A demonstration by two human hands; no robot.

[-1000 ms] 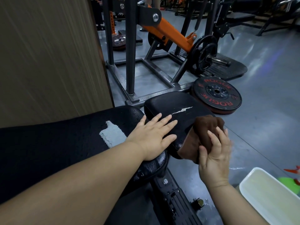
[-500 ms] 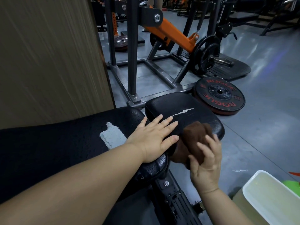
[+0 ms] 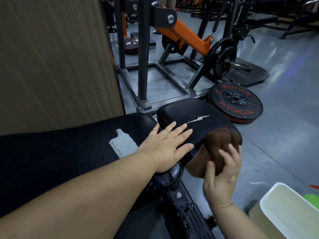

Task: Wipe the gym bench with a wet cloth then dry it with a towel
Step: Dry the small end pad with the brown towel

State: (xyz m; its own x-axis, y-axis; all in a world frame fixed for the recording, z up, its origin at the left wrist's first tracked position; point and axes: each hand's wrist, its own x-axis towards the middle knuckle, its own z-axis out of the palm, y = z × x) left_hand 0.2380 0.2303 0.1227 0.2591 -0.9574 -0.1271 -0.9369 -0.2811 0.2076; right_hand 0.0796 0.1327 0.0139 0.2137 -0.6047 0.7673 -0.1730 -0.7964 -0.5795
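Note:
The black gym bench has a long back pad (image 3: 60,152) with a torn pale patch and a smaller seat pad (image 3: 189,112) with a white crack. My left hand (image 3: 165,147) lies flat, fingers spread, across the gap between the two pads. My right hand (image 3: 222,175) holds a bunched brown cloth (image 3: 215,145) against the near right edge of the seat pad, fingers curled over it from the side.
A white basin (image 3: 290,209) with pale liquid stands on the floor at lower right. A black weight plate (image 3: 236,102) lies flat beyond the seat pad. A grey and orange machine frame (image 3: 172,80) stands behind. A wooden panel (image 3: 51,57) fills the left.
My right hand and the brown cloth have slid left and then down along the seat pad's right edge. My left hand has stayed flat in place.

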